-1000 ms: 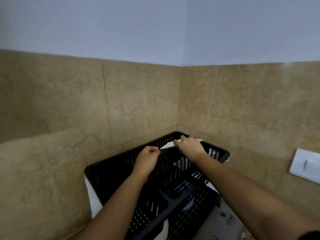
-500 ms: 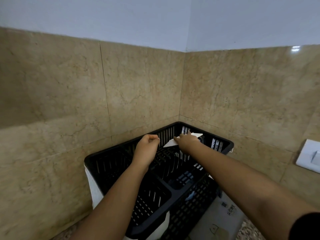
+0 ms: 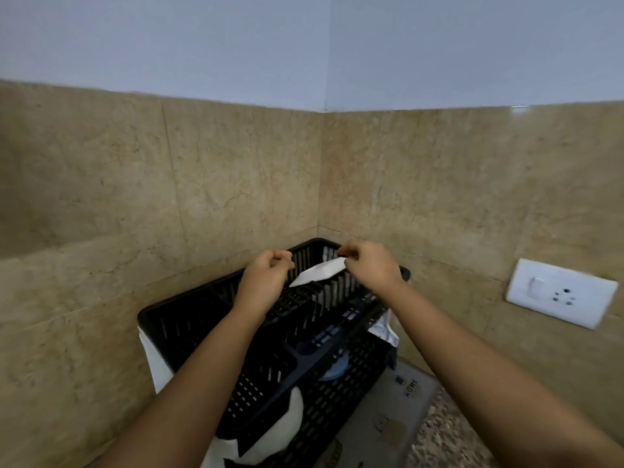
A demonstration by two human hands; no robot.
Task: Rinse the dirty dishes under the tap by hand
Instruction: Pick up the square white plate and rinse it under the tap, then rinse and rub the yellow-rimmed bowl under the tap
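Right hand [image 3: 369,270] pinches dish [image 3: 320,273] over rack [image 3: 169,327]; left hand [image 3: 266,278] curled at dish's other end, grip unclear. Rinse seemingly done; racking left.

I am seeing the right hand [image 3: 369,268] pinching the right end of a tilted white plate [image 3: 319,272] over the black dish rack [image 3: 175,312] in the far corner. The left hand [image 3: 265,278] is curling just beside the plate's left corner; contact unclear.
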